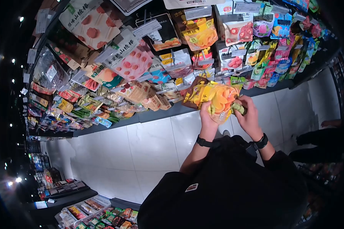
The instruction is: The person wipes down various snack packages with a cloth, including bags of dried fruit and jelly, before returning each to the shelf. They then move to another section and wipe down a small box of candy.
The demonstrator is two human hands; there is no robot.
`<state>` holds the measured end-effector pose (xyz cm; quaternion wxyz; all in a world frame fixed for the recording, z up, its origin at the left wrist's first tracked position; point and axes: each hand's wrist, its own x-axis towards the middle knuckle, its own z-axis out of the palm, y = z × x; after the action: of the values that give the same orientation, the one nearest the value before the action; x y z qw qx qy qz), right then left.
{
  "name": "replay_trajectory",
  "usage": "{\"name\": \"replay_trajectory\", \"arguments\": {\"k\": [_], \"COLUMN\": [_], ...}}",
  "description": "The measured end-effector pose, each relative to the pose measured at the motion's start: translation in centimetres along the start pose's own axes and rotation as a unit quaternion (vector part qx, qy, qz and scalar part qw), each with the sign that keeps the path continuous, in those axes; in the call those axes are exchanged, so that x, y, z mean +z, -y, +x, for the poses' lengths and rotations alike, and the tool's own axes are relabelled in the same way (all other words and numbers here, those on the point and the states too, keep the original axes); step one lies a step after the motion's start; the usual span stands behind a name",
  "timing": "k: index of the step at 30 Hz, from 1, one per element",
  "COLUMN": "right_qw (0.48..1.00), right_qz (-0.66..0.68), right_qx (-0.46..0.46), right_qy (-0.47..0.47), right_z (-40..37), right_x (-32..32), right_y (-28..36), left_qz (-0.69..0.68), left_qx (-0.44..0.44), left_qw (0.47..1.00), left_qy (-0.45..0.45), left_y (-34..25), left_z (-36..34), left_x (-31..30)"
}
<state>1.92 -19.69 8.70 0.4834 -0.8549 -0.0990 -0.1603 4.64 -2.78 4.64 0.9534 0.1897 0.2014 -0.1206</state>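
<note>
Head view: dim shop aisle, spot lights at far left. Largest surface is the floor of glossy pale grey tiles, thin dark seams between them. Along the upper part runs a long, dark snack rack, packed with hanging plastic pouches; one large white-and-pink pouch with round red prints stands out. Wearer's black long-sleeved top fills the lower middle. Low display of small boxed and bagged goods at lower left. Another person's dark-clothed legs at right, near the wearer's right arm.

Edges: rack's dark grey lower lip slants across the view, passing behind the held goods. Floor opens widely left of the wearer, between rack and low display; the strip on the right is narrower, bounded by those legs.

Task piece: brown-and-yellow plastic pouch printed with orange slices, held tilted in front of the rack. Left hand grips its lower edge, fingers closed on it. Right hand, at its right side, has fingers pinched around a small, crumpled, pale green item; cannot tell what.
</note>
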Motion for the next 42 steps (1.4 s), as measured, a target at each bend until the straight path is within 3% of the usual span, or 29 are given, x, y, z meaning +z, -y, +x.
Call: {"name": "replay_trajectory", "arguments": {"k": [3,4,6,7,8,10,12,15,16,18,19,21,23,26,27,28,30,32,33,38,40,42], "right_qw": [0.987,0.987,0.978,0.992,0.991,1.0,0.998,0.997,0.997,0.971,0.973,0.995,0.967,0.967,0.957,0.967,0.964,0.958,0.96,0.984,0.984,0.962], "right_qz": [0.117,0.116,0.048,0.058,0.06,0.008,0.008,0.024,0.022,0.103,0.093,0.076,0.147,0.152,0.224,0.206,0.225,0.245,0.247,0.17,0.159,0.18], "right_qx": [-0.041,-0.041,-0.133,-0.059,-0.056,0.003,0.003,-0.03,-0.031,-0.046,-0.05,-0.056,0.08,0.121,0.137,0.113,0.13,0.13,0.123,0.031,0.052,0.128], "right_qy": [0.1,0.099,0.156,0.1,0.103,-0.03,-0.066,0.066,0.065,0.212,0.205,-0.008,-0.19,-0.163,-0.124,-0.101,-0.061,-0.066,-0.05,-0.033,-0.063,-0.161], "right_z": [-1.2,-1.4,-1.6,-1.5,-1.5,0.0,0.3,-1.1,-1.6,-2.3,-2.6,-2.5,-1.6,-1.5,-1.9,-2.3,-2.9,-3.1,-3.2,-3.5,-2.9,-2.1], "right_x": [0.0,-0.2,-0.5,-0.1,-0.2,-0.4,-0.3,-0.9,-1.3,-1.9,-2.6,-3.2,-4.3,-5.1,-4.6,-4.2,-3.6,-3.1,-3.1,-3.2,-3.7,-4.0], "right_y": [1.5,1.8,2.3,1.8,1.6,1.1,1.3,2.8,3.0,3.3,2.6,0.4,-0.3,-1.0,-0.8,-0.2,0.3,0.9,1.6,2.0,1.4,0.8], "left_qz": [-0.002,-0.003,0.008,0.001,-0.005,0.0,0.005,0.002,-0.012,-0.026,-0.029,-0.045,-0.027,0.012,0.027,0.042,0.095,0.286,0.309,0.244,0.183,0.164], "left_qx": [0.01,0.02,0.015,0.004,-0.007,-0.006,-0.007,-0.019,-0.009,0.001,-0.012,-0.039,-0.05,-0.084,-0.134,-0.183,-0.181,-0.079,-0.082,-0.065,-0.078,-0.088], "left_qw": [1.0,1.0,1.0,1.0,1.0,1.0,1.0,1.0,0.999,0.999,0.999,0.995,0.996,0.993,0.986,0.976,0.973,0.949,0.938,0.951,0.961,0.964], "left_qy": [0.001,0.015,0.001,0.004,0.003,0.014,0.026,0.016,0.031,0.044,0.043,0.077,0.074,0.079,0.094,0.106,0.106,0.108,0.133,0.176,0.195,0.191], "left_y": [-0.5,-0.9,-0.8,-0.6,-0.4,-0.1,0.2,0.3,0.1,-0.1,-0.3,-0.8,-0.5,0.2,0.6,1.0,1.7,2.2,2.0,0.9,0.7,0.7], "left_z": [0.4,0.2,0.4,0.7,0.5,-0.5,-0.9,-0.6,-0.5,-0.6,-0.8,-0.9,-1.2,-2.0,-1.8,-1.7,-1.4,-0.7,-0.8,-2.0,-2.0,-1.7], "left_x": [-0.2,-0.1,0.1,0.0,-0.4,0.6,0.8,-0.4,-0.8,-1.2,-1.2,-1.7,-2.8,-2.6,-2.8,-3.1,-3.6,-3.5,-3.4,-2.7,-3.0,-3.5]}}
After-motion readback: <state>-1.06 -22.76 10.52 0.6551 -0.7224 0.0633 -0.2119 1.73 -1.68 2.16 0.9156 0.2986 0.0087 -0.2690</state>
